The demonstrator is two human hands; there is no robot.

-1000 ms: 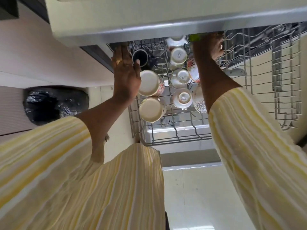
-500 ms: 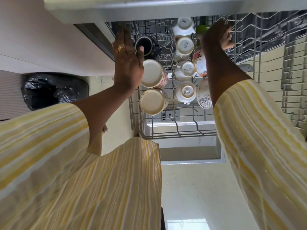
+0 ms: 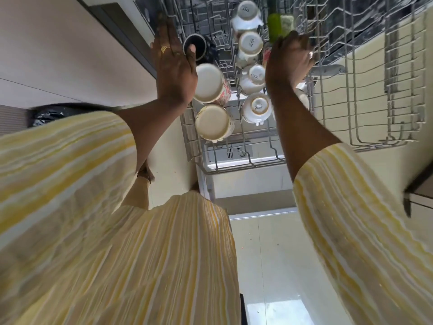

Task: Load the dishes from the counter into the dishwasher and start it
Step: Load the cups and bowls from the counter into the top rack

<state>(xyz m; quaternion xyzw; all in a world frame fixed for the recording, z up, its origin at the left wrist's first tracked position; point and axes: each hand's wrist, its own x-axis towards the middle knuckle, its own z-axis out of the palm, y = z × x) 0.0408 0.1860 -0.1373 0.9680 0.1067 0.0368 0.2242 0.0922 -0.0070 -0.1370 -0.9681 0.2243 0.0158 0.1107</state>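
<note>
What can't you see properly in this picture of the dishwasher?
In the head view:
- What the right hand grips, if anything: its own back hides the fingers.
- The green item: blurred, half behind that hand.
- The black bag: mostly covered by the left sleeve.
- The rack: its far end is cut off by the top edge.

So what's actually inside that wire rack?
Upside-down white cups, two cream mugs, a dark mug and a green thing. The left hand and right hand cover whatever lies beneath them.
</note>
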